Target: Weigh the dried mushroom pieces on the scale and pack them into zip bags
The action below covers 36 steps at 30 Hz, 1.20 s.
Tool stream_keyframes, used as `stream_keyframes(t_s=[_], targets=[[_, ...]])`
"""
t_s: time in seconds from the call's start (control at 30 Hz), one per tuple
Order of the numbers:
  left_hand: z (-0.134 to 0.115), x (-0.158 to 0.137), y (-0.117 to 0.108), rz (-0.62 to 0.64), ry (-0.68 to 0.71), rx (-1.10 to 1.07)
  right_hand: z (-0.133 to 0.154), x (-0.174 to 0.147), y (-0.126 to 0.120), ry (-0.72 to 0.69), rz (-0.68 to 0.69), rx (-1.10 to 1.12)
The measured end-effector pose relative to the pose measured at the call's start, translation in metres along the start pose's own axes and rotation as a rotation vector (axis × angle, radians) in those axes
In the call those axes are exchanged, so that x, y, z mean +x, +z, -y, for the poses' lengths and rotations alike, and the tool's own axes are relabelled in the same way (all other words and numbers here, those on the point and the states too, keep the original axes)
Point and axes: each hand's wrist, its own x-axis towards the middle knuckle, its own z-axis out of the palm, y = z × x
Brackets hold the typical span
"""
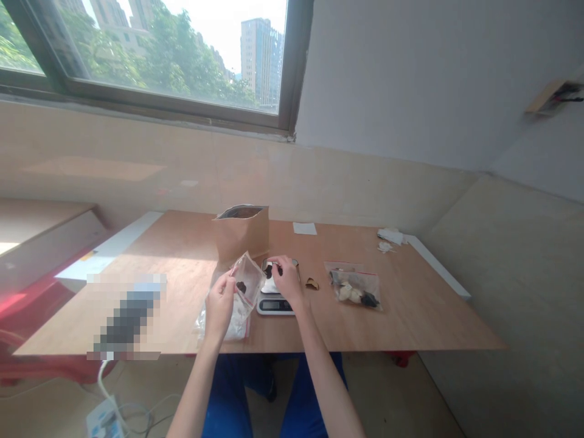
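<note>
Head view, near edge first: blue trouser legs [228,395] under the wooden table [410,316], white cable and plug block [103,420] on the floor left of them. Just above the table's near edge, left hand [219,307] pinched shut on the rim of a clear zip bag [246,281] — bag held up and tilted, a dark piece inside, more clear bags [230,325] lying flat beneath it. Right beside the bag, small digital scale [275,303] with a white tray on top. Right hand [286,280] over that scale, fingertips closed on something small and dark — too small to tell what. Right of the scale, a brown scrap [312,284], then a sealed bag of pale and dark pieces [354,291]. Behind the scale, an open brown paper pouch [241,232] standing upright. Farther back, a white slip [304,228] and crumpled white bits [390,238] toward the far right corner. Beyond, wall and window [150,55].
</note>
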Motion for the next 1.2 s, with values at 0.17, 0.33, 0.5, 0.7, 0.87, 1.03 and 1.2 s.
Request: stream_keyframes(t_s=[0.17,0.33,0.5,0.7,0.87,1.03,1.2], targets=[[0.002,0.001,0.001,0.004,0.025,-0.023,-0.026,0.007,0.021,0.001,0.192,-0.49],[-0.001,0.0,0.001,-0.002,0.029,-0.029,-0.024,0.01,0.031,-0.023,0.243,-0.591],[-0.005,-0.003,-0.001,0.001,-0.018,-0.023,-0.026,0.008,0.033,0.007,0.278,-0.489],[-0.004,-0.003,0.0,0.023,-0.034,-0.05,-0.025,0.008,0.026,0.072,0.144,-0.091],[-0.003,-0.001,0.001,0.03,-0.054,-0.016,-0.001,0.013,0.006,0.267,-0.095,0.475],[0.0,0.0,0.007,0.025,0.008,-0.041,0.031,0.016,-0.016,0.44,-0.078,0.966],[-0.005,-0.006,0.012,0.038,0.017,-0.019,0.042,0.014,-0.019,0.502,0.041,1.087]])
